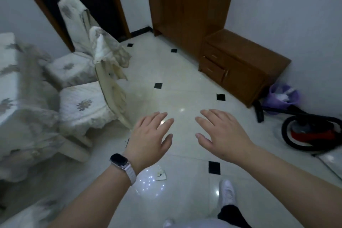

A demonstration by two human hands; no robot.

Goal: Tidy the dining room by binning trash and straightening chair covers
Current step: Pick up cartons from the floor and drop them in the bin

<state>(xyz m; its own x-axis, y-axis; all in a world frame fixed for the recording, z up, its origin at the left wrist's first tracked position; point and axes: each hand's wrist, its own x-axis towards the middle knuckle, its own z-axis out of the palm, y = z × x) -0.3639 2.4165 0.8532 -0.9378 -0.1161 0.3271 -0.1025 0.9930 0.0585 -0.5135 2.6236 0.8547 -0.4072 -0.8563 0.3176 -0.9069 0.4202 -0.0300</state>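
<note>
Left hand [150, 135], right hand [224, 133]: fingers spread, empty. Chair cover [109, 53], 10 o'clock: rumpled, unstraightened. Paper scrap [161, 173] on floor, 6 o'clock: unbinned. Bin [283, 96], 3 o'clock.

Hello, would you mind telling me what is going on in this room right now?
A person stands on the tiled floor with both hands held out in front: the left hand and the right hand are open and hold nothing. On the left, the nearer chair's back cover is bunched up and askew, not yet straightened. A small paper scrap lies on the floor below the left wrist, and a purple bin with trash in it sits beside the wooden cabinet.
</note>
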